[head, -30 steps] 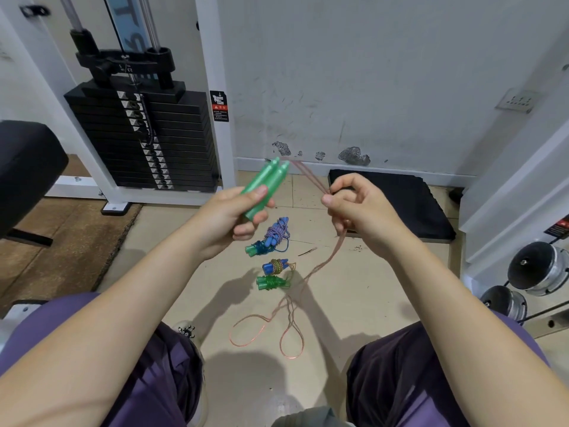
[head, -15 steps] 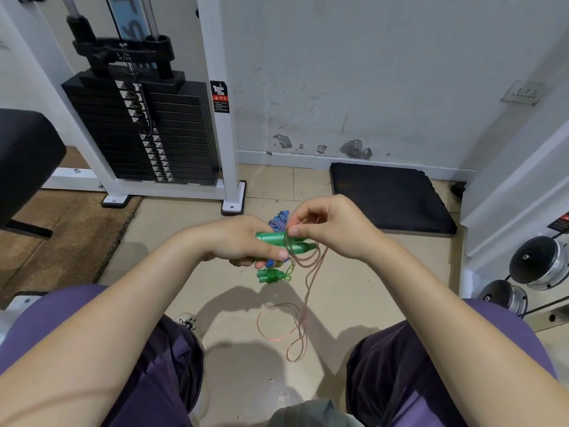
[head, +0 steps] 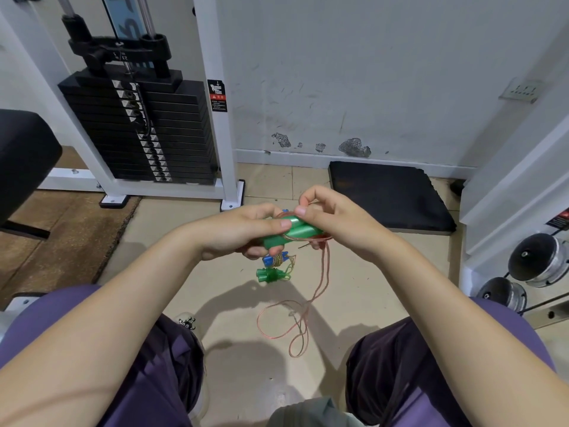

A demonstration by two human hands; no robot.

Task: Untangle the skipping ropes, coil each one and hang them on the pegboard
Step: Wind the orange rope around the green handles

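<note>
Left hand (head: 243, 231) curled round the green handles (head: 291, 232), thumb lying along the top, fingers wrapped underneath; handles lie roughly level, pointing from the left hand toward the right hand (head: 331, 221); right hand touching the far end of the handles, thumb and forefinger pinching the thin pink rope (head: 321, 272) right above them, other fingers curled under; a turn of pink rope crosses the handles between the two hands; rest of the pink rope hangs down from below the right hand and ends in loose loops on the floor (head: 369, 272) between the knees.

Below the left hand, on the floor, a wound blue-handled rope (head: 275, 260), just under the fingers; just below that a wound green-handled rope (head: 271, 275), touching or almost touching the blue one, cannot tell which; a bit of blue (head: 284, 211) peeks out above the hands, mostly hidden, cannot tell what it is.

Beyond the left hand, a black weight stack (head: 138, 134) in a white frame; beyond the right hand, a black mat (head: 388, 195) on the floor against the wall; far out to the side of the right hand, chrome dumbbell ends (head: 538, 260).
</note>
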